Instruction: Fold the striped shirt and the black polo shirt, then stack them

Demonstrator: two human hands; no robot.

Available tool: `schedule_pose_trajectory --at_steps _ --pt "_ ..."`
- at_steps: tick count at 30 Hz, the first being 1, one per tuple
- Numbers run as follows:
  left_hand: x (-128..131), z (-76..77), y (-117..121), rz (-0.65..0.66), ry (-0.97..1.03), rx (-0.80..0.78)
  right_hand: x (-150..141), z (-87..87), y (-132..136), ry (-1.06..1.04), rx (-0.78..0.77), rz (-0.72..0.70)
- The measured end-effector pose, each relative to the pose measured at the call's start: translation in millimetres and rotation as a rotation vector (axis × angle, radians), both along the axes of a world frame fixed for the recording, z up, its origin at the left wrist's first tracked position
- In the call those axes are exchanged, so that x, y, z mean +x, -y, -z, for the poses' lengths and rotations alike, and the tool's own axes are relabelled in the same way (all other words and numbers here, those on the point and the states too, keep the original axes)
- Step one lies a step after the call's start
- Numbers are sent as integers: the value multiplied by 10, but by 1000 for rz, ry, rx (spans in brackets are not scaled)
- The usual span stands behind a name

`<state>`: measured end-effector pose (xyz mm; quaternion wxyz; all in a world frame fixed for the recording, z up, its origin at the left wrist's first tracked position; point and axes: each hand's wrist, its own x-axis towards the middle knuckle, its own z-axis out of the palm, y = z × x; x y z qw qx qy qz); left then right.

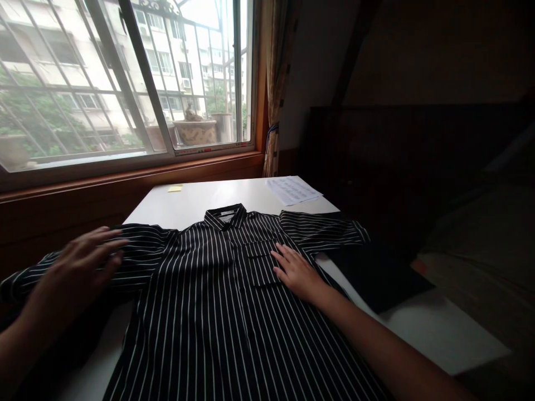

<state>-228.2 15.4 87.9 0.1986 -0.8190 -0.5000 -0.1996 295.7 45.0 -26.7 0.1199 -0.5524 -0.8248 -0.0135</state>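
A black shirt with white stripes (200,289) lies spread front side up, its collar at the far end and both sleeves out to the sides. My right hand (296,272) rests on the chest near the pocket, fingers spread and holding nothing. Over the sleeve on the left is my left hand (86,259), slightly blurred, with its fingers apart; whether it touches the cloth I cannot tell. The left sleeve's end hangs past the table edge. The shirt's lower hem is out of view.
The shirt is on a white table (200,195). Yellow sticky notes (175,189) lie at the back left and printed sheets (293,190) at the back right. A dark flat item (376,275) sits under the right sleeve. Beyond stand a barred window (167,83) and a curtain (276,83).
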Motion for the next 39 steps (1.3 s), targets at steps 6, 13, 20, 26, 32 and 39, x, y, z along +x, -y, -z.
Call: schedule_pose_trajectory --at_steps 6,13,20,26,32,39 --pt "972 787 126 118 -197 -217 319 24 217 20 87 62" --pt "921 1298 329 -15 -164 -338 674 42 614 62 231 181" --pt "954 1260 506 -77 -146 -427 845 109 928 -1 137 249" --pt "881 1278 709 -65 -149 -472 1041 50 1260 -104 37 183" --pt "769 882 462 32 -108 -494 1202 -354 1211 -95 -42 86" --pt "1312 679 -667 -64 -70 -436 929 -834 -160 -57 98 39"
